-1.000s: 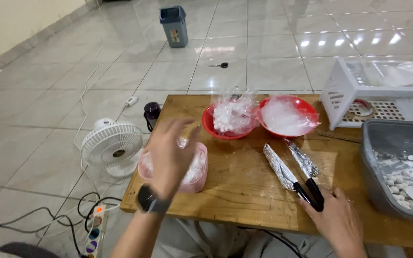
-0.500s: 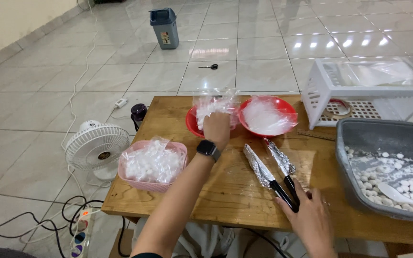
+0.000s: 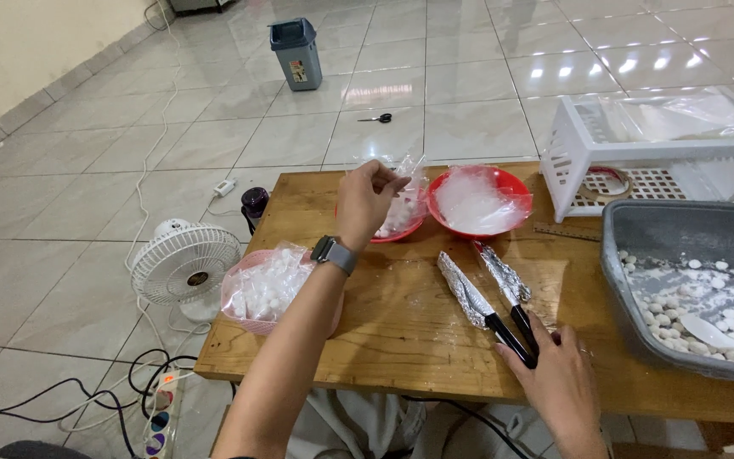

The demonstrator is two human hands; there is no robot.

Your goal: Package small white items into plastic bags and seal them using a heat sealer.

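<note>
My left hand (image 3: 365,200) reaches over the wooden table (image 3: 401,331) and pinches the top of a clear plastic bag (image 3: 403,197) of small white pieces standing in a red bowl (image 3: 404,228). A watch sits on that wrist. My right hand (image 3: 561,382) rests near the front edge, its fingers on the black handles of two foil-wrapped knives (image 3: 486,289) lying side by side. A second red bowl (image 3: 479,202) beside the first holds clear bags.
A pink basket (image 3: 275,285) of filled bags sits at the table's left. A grey tub (image 3: 697,285) of white pieces and flour stands right, a white plastic rack (image 3: 664,149) behind it. On the floor: a small fan (image 3: 184,263), cables, scissors (image 3: 377,118), a bin (image 3: 296,53).
My left hand moved from the pink basket across to the red bowl and took hold of the bag there. My right hand stayed on the knife handles.
</note>
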